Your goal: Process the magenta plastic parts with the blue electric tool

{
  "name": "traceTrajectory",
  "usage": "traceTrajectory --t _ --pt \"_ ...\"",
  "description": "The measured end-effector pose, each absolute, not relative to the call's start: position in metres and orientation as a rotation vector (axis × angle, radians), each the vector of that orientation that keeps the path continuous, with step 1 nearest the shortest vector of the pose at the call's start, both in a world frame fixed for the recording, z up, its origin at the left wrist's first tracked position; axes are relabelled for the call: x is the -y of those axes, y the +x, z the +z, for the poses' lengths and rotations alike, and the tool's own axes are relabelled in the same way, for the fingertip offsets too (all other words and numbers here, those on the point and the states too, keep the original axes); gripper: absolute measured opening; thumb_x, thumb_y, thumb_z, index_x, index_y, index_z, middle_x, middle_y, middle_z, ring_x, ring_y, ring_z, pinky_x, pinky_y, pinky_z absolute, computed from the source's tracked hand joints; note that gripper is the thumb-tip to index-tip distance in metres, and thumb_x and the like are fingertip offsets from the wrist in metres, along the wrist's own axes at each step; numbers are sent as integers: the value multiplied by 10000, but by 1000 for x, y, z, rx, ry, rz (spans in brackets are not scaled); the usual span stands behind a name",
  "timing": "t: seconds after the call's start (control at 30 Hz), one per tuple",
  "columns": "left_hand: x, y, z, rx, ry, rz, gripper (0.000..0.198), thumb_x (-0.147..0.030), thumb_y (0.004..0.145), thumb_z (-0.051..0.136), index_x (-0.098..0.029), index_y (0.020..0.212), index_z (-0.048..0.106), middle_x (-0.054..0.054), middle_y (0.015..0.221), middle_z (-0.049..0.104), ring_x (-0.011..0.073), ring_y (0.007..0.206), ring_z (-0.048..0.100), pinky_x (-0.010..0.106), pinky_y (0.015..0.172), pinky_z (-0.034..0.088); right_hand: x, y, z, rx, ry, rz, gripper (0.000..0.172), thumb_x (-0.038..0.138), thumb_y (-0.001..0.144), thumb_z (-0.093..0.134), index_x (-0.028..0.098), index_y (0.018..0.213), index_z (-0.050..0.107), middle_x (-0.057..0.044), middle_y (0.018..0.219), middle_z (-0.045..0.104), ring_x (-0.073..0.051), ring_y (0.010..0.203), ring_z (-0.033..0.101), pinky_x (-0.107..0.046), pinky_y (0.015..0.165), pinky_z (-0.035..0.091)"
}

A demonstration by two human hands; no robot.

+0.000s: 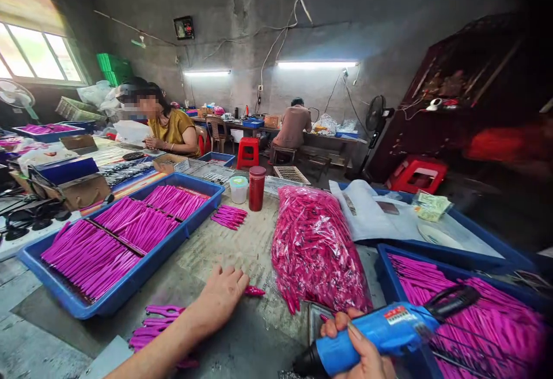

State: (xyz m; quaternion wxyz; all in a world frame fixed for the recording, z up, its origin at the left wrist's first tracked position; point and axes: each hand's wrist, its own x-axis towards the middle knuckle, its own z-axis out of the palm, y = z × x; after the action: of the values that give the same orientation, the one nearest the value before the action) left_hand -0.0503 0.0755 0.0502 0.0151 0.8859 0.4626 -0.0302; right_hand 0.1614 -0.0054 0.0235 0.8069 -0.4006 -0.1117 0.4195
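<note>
My left hand (225, 291) rests low over the worktable, its fingers curled down. A glossy, pointed dark-pink piece (254, 291) sticks out from beneath them; the rest of it is hidden. My right hand (360, 344) is wrapped around a blue power tool (371, 336) with a black nose pointing down and to the left. Behind that hand shows part of a small metal tray (315, 321). Several magenta forked pieces (158, 324) lie under my left forearm. A clear bag (317, 246) packed with pink pieces stands between and beyond my hands.
Blue trays (185, 232) of magenta strips stand left and right. A red-lidded jar (257, 189), a white tub (238, 189) and a pink bundle (228, 216) sit ahead. One person (177, 131) sits across the table, another (294, 124) at the far bench.
</note>
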Motion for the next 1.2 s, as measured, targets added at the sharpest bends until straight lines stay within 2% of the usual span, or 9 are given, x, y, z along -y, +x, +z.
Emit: traceTrajectory --t 0.07,0.2,0.5,0.63,0.93,1.0,1.07,1.13,1.2 --pt "-68 -48 51 -1511 2711 -161 276 -70 838 303 -172 922 546 89 980 602 226 911 517 374 786 343 3 162 24 219 -851 895 451 314 511 772 172 847 507 7 635 539 -157 515 508 -298 501 456" --pt "-72 -49 50 -1650 2656 -216 318 -64 827 295 -164 968 562 110 989 609 256 951 527 390 781 356 0 161 28 233 -851 863 424 308 514 746 173 827 493 18 600 531 -157 497 507 -279 480 440" --pt "-83 -73 32 -1956 2443 -214 302 -115 867 276 -182 990 544 96 1004 602 235 975 539 375 761 401 -2 158 29 191 -830 847 414 303 500 733 168 808 492 27 585 532 -150 476 498 -268 473 429" --pt "-78 -68 36 -1986 2469 -178 270 -162 869 323 -185 1023 544 94 1058 579 254 996 520 374 747 411 -3 158 26 193 -834 846 428 314 497 734 169 816 489 26 584 532 -152 470 496 -265 463 420" --pt "-57 -22 23 -1207 2815 68 353 -151 867 346 -215 1191 471 79 1212 525 228 1095 443 388 890 317 -3 157 31 185 -833 857 428 309 495 739 167 809 485 24 577 529 -147 470 493 -257 463 413" --pt "-55 -21 20 -1172 2828 61 318 -166 867 362 -204 1150 500 82 1171 551 232 1059 461 396 870 317 -3 157 32 175 -839 862 428 307 487 742 168 800 486 24 575 529 -148 467 493 -255 459 410" --pt "-54 -25 22 -1175 2820 0 242 -178 864 382 -199 1013 571 66 1046 607 224 984 494 405 858 313 -3 157 33 177 -839 867 424 307 484 739 169 796 487 23 573 529 -152 471 497 -252 455 406" --pt "-52 -33 27 -1256 2775 -51 212 -182 861 396 -196 859 607 45 913 634 212 919 514 399 842 316 -2 158 33 185 -839 869 412 309 490 732 170 792 489 21 571 528 -157 476 502 -256 460 409" --pt "-51 -40 32 -1411 2697 -33 224 -155 854 398 -196 808 614 37 877 639 206 909 518 378 823 325 -2 158 33 185 -846 857 409 315 491 726 171 793 492 19 568 528 -162 476 504 -266 469 416"
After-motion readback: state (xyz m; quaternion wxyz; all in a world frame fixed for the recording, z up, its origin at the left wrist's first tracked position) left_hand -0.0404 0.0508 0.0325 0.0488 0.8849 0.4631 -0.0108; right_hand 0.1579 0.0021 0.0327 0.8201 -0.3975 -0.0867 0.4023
